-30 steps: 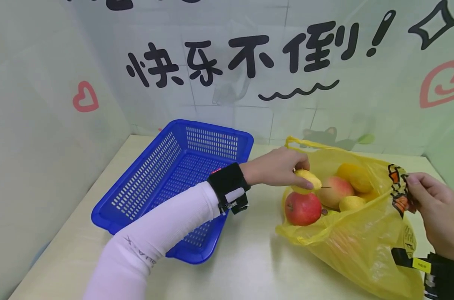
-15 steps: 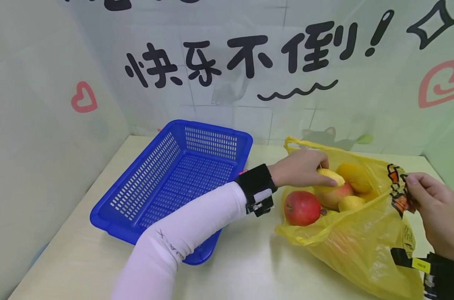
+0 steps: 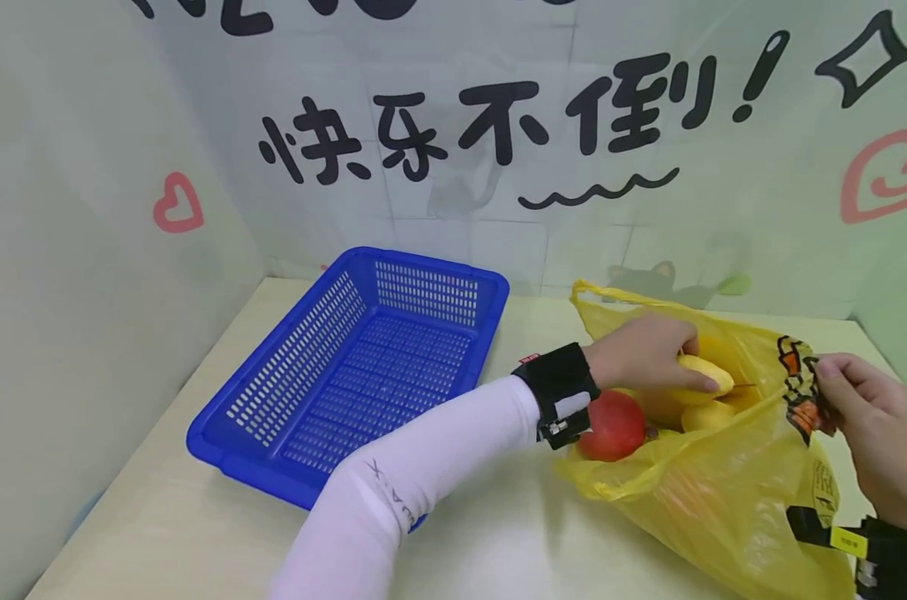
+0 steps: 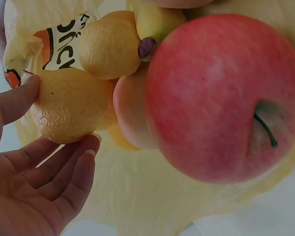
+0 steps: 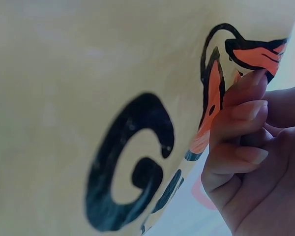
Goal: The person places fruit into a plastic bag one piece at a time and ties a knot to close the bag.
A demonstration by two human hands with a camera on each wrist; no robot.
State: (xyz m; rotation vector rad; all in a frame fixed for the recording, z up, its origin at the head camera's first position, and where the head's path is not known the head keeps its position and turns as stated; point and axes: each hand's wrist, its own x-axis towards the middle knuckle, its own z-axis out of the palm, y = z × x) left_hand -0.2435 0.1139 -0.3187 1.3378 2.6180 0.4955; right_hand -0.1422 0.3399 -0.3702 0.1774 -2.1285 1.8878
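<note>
My left hand [image 3: 648,354] pinches a wrinkled yellow pear [image 3: 703,377], its thin stem pointing right, inside the mouth of a yellow plastic bag [image 3: 724,500]. The left wrist view shows thumb and fingertips on opposite sides of the pear [image 4: 71,105]. Close by in the bag lie a red apple [image 3: 613,427], another yellow fruit [image 3: 707,415] and a pinkish fruit [image 4: 132,105]. A banana [image 4: 160,22] with a dark tip is partly hidden behind the apple. My right hand [image 3: 874,429] grips the bag's printed right edge, thumb against curled fingers.
A blue plastic basket [image 3: 273,392] with slotted walls stands on the left of the pale table [image 3: 498,533]; my left sleeve crosses in front of its near corner. Behind the table hangs a printed backdrop [image 3: 438,208], with side panels at left and right.
My left hand has carried the pear rightward, from above the apple to over the fruit deeper in the bag. The right hand keeps its hold on the bag edge.
</note>
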